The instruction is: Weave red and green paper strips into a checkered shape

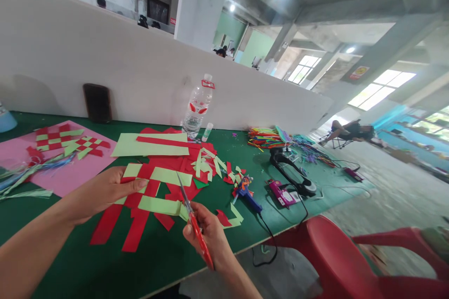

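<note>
Pinched between the thumb and fingers of my left hand is a woven paper piece of red and pale green strips, held over the table. Loose strip ends stick out to its right and hang toward me. My right hand grips a pair of scissors with red handles, the blades pointing up and left. Their tips are at the green strip ends on the woven piece's right side; whether they touch the paper I cannot tell. Red and green paper scraps lie just beyond.
A green table carries a water bottle, a blue glue gun with a cord, headphones, a purple device and pipe cleaners. Finished woven pieces lie on pink paper. A red chair stands at right.
</note>
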A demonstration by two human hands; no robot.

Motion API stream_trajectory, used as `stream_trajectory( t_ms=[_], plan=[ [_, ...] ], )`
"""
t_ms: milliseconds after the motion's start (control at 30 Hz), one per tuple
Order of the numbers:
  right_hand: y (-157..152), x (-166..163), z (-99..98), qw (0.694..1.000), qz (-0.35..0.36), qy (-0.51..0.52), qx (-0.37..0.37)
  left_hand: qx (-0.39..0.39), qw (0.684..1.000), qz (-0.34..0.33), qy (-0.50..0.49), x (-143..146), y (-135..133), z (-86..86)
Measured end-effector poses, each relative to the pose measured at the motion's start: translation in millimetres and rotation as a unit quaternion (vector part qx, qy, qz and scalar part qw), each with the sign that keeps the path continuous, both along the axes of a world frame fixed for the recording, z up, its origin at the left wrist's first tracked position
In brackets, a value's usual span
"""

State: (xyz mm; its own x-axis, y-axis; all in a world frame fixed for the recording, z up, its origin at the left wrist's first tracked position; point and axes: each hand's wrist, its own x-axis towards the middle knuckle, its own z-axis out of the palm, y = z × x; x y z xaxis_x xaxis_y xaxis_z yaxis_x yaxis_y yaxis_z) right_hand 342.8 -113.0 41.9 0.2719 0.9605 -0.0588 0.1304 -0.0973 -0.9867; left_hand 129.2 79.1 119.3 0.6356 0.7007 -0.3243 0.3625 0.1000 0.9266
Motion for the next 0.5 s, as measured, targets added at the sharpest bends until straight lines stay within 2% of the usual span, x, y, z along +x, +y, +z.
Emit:
stream_trajectory(
  t_ms=[100,267,500],
  plan=[
    [-0.4,-0.7,-2.9,1.000,-0.015,-0.017,0.002,-0.058,0.997,-0.046,-0.016,0.0,-1.3,2.1],
    [-0.8,-1.0,-3.8,0.999,-0.011,-0.041,0.004,-0.091,0.994,-0.050,-0.020,-0.1,-2.5,2.5],
    [-0.5,-1.8,-7.6,0.999,-0.035,-0.037,-0.019,-0.041,0.999,-0.029,0.001,-1.7,-1.0,-0.4]
  ],
)
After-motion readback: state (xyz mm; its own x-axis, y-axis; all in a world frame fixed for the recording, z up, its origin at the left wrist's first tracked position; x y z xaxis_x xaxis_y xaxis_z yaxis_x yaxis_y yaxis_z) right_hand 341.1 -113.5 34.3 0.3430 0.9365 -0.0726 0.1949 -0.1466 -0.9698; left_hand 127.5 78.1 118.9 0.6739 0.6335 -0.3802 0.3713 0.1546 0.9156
